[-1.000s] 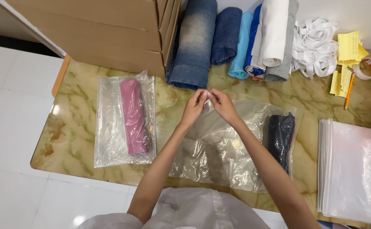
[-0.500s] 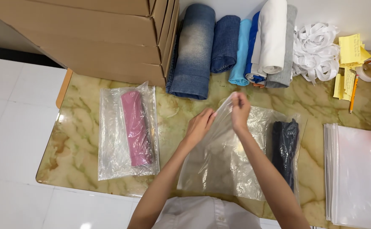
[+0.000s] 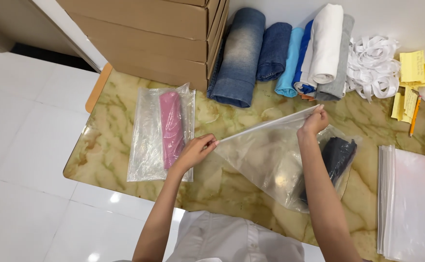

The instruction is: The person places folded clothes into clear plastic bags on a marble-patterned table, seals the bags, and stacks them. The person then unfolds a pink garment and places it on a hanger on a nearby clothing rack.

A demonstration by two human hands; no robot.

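My left hand (image 3: pixel 196 151) and my right hand (image 3: pixel 314 121) each pinch one end of the top edge of an empty clear plastic bag (image 3: pixel 270 160), stretching it taut just above the marble table (image 3: pixel 120 140). Under the bag's right side lies a dark rolled garment (image 3: pixel 337 153) inside another clear bag. To the left of my left hand lies a pink rolled garment (image 3: pixel 171 127) sealed in a clear bag.
Rolled garments (image 3: pixel 280 51) in denim, blue, white and grey line the table's back edge, beside stacked cardboard boxes (image 3: pixel 159 34). White strips (image 3: pixel 372 68), yellow notes (image 3: pixel 411 73), a pencil and tape sit back right. A stack of clear bags (image 3: pixel 414 204) lies at right.
My hands were together at the bag's top middle; they have slid apart to its two ends, pulling the edge straight and lifting the bag.
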